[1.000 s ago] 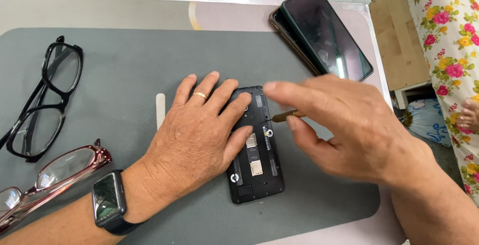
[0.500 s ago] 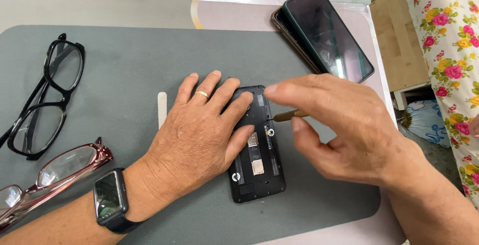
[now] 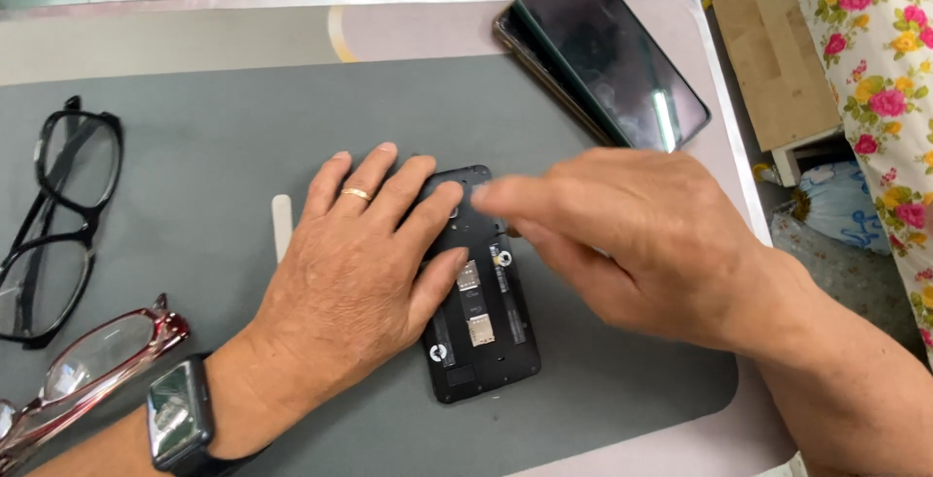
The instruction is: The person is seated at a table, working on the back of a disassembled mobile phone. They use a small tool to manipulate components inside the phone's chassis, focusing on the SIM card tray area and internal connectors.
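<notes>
The phone [image 3: 481, 292] lies face-down on the grey mat [image 3: 194, 147], its back cover already off and card slots bare. The left hand [image 3: 355, 273] presses it flat, fingers spread. The right hand [image 3: 632, 239] hovers blurred over its top; its grip cannot be told.

Under your hands lies a black phone [image 3: 483, 326] with its back cover off, face down and flat, its long axis running away from you with a slight tilt. Its open back shows small metal card slots and two round white marks. Your left hand [image 3: 355, 283] presses its left edge, and your blurred right hand [image 3: 632, 234] covers its top end.
</notes>
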